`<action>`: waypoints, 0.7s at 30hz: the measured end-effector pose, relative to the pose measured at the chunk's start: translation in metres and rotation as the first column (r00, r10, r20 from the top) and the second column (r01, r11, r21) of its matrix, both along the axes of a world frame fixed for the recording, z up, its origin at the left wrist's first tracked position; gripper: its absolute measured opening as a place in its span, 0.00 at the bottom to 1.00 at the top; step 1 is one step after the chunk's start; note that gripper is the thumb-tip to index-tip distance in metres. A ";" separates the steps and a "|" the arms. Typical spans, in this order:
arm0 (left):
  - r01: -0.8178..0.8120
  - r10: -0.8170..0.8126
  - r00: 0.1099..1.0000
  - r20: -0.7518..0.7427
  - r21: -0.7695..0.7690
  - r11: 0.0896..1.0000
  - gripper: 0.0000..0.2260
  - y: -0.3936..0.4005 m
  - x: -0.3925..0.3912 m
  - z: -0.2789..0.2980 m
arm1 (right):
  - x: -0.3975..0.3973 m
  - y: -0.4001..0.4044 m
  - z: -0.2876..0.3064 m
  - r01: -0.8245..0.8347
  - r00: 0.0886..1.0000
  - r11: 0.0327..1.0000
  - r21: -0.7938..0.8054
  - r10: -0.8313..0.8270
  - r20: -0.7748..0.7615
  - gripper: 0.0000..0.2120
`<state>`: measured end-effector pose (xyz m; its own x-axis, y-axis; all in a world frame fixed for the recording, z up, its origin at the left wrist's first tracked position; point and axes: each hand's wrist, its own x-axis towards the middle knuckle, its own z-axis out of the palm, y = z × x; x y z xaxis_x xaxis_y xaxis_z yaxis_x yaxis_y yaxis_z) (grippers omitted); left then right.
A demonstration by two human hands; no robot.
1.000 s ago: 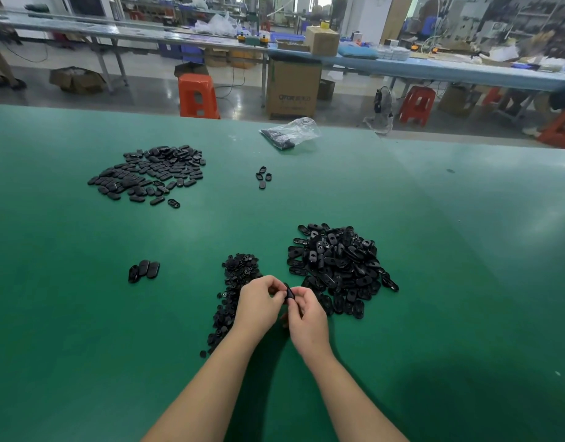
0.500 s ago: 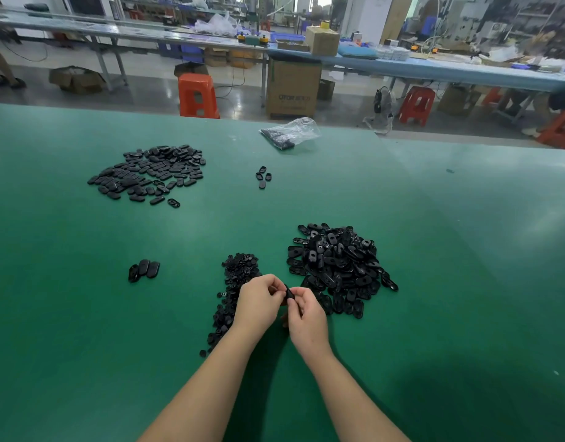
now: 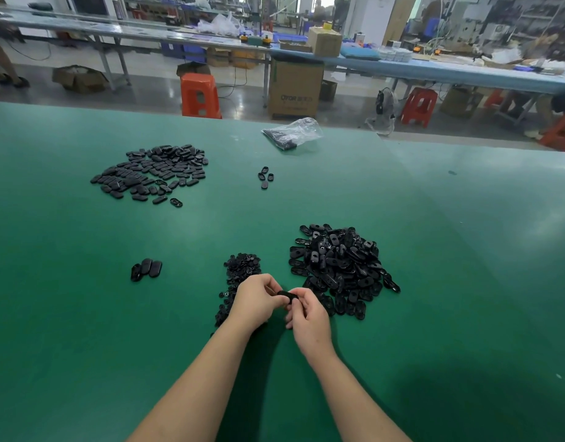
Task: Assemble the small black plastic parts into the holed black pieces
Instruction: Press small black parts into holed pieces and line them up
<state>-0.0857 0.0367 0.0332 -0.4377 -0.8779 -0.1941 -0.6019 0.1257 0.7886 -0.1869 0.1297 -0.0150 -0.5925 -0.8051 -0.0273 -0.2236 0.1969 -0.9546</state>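
Holed black piece [image 3: 283,295] sat pinched between both hands just above the green surface [image 3: 434,282], low in the head view, the only view given. The left hand [image 3: 254,303] curled its fingers [image 3: 271,287] round the piece's left end, and the right hand [image 3: 308,317] gripped the right end with thumb and bent fingers. Whether a small part was already seated in the hole could not be told; the fingers hid it.

Judging by the grip, the step in hand was pressing a small insert into this one piece. The next move likely called for a firm squeeze to seat it flush, then setting the piece aside and picking a fresh one.

Supplies lay close. A pile of holed pieces [image 3: 340,266] rose just beyond the right hand, and a strip of small black parts [image 3: 238,282] ran beside and partly under the left hand. Three pieces [image 3: 146,268] lay together to the left, four more [image 3: 265,177] farther off, and a broad spread of flat pieces [image 3: 153,172], probably finished, lay well apart at the far left.

One container stood on the surface: a clear plastic bag [image 3: 294,132] near the far edge, holding dark parts too blurred to name. Cardboard boxes [image 3: 295,87] stood on the floor beyond; their contents were not visible.
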 end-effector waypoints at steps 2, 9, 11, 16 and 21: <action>-0.001 0.001 1.000 -0.029 0.032 1.000 0.08 -0.001 0.001 -0.001 | 0.000 0.000 0.001 -0.008 1.000 1.000 -0.002 0.008 -0.005 0.09; 0.007 -0.002 0.998 -0.070 0.062 0.998 0.06 0.000 0.001 -0.004 | 0.000 0.001 0.004 -0.016 1.000 1.000 0.003 0.016 0.000 0.07; 0.023 -0.021 0.999 -0.044 0.046 0.999 0.04 0.000 0.001 -0.003 | 0.000 0.001 0.005 -0.017 1.000 1.000 0.007 0.017 -0.001 0.07; 0.045 -0.045 0.999 -0.002 0.018 0.999 0.03 0.002 0.002 0.000 | 0.000 0.002 0.006 -0.019 0.999 0.999 0.028 0.020 -0.030 0.07; 0.050 -0.050 0.998 0.030 0.011 0.999 0.03 0.003 0.001 0.003 | 0.000 0.002 0.006 -0.022 1.000 0.999 0.024 0.023 -0.018 0.08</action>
